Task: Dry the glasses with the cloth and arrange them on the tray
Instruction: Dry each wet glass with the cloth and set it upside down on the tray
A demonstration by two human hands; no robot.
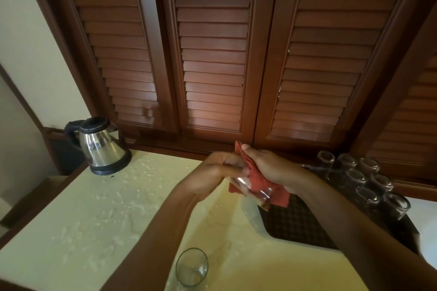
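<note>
The left hand point(214, 170) holds a glass point(250, 188) while the right hand point(267, 165) grips the red cloth point(256, 178), rubbing it dry (next, probably onto the tray's point(298, 224) near edge).

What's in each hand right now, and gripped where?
Left hand grips the glass by its upper end, which end cannot be told. Right hand holds the red cloth, pressed around the glass's side.

No readable text, label, brand, number or sign is found anywhere in the view; none is seen on the kettle point(100, 145), the glasses or the tray point(305, 227).
</note>
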